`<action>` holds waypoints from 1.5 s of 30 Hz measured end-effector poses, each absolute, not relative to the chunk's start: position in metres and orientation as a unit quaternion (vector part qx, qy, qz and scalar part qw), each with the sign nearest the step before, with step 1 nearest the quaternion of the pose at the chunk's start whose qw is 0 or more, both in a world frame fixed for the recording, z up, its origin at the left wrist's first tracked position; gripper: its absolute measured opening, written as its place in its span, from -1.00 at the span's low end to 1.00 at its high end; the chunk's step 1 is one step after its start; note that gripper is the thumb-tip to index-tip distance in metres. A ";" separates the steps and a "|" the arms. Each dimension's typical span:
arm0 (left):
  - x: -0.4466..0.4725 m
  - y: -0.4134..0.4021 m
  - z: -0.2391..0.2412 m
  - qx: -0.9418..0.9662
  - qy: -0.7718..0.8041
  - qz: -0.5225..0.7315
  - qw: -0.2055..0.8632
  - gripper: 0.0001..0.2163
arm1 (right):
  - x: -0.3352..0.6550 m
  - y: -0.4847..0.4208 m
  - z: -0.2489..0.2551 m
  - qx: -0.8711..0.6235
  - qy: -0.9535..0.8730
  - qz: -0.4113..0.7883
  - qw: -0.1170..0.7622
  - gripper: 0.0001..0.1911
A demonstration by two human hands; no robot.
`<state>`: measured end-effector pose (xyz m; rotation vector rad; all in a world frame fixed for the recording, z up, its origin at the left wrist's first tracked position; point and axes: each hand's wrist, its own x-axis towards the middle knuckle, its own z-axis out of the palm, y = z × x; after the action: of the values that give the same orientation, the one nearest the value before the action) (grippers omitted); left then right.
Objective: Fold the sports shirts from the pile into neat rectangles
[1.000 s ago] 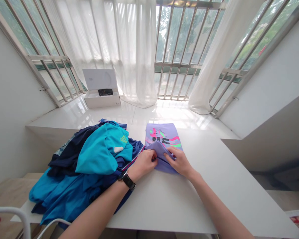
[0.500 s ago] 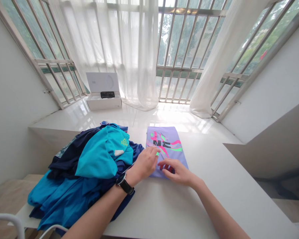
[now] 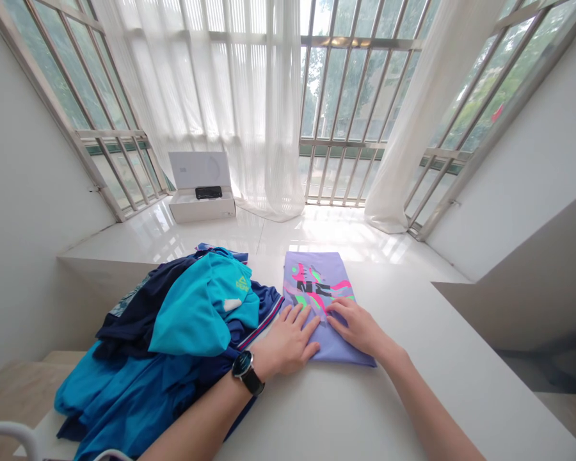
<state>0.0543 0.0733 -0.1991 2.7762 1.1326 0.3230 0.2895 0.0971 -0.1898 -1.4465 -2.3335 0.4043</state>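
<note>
A folded lilac T-shirt (image 3: 319, 282) with a pink, green and black print lies flat on the white table (image 3: 413, 384). My left hand (image 3: 290, 342), a black watch on its wrist, rests flat on the shirt's near left part with fingers stretched out. On the near right part my right hand (image 3: 358, 325) lies palm down, fingers spread. Neither hand holds anything.
A heap of teal and navy clothes (image 3: 173, 333) covers the table's left side, touching the lilac shirt. An open white box (image 3: 202, 192) with a black device stands on the glossy window ledge. Sheer curtains and barred windows are behind. A white chair rail shows at bottom left.
A second ago both hands pinched a raised fold of the lilac shirt. They laid it down, and now both press flat on the folded shirt.
</note>
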 end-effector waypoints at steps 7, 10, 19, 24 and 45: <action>0.057 0.072 -0.186 0.922 0.356 0.135 0.075 -0.59 | 0.291 0.091 -0.174 -0.561 -0.803 0.158 0.125 -0.72; 0.059 0.072 -0.178 0.929 0.326 0.149 0.093 -0.69 | 0.294 0.084 -0.166 -0.593 -0.778 0.192 0.085 -0.69; 0.065 0.072 -0.187 0.928 0.329 0.150 0.086 -0.73 | 0.289 0.065 -0.154 -0.532 -0.736 0.418 0.020 -0.73; 0.068 0.067 -0.177 0.934 0.316 0.157 0.057 -0.66 | 0.290 0.065 -0.154 -0.507 -0.709 0.490 0.010 -0.74; 0.092 0.032 -0.190 0.973 0.114 0.176 0.096 -0.74 | 0.417 0.119 -0.209 -0.787 -0.614 0.022 0.054 -0.50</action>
<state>0.0922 0.0318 -0.1897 2.8830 0.3381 0.5202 0.4171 0.1189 -0.2094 -2.3902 -1.8666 0.0663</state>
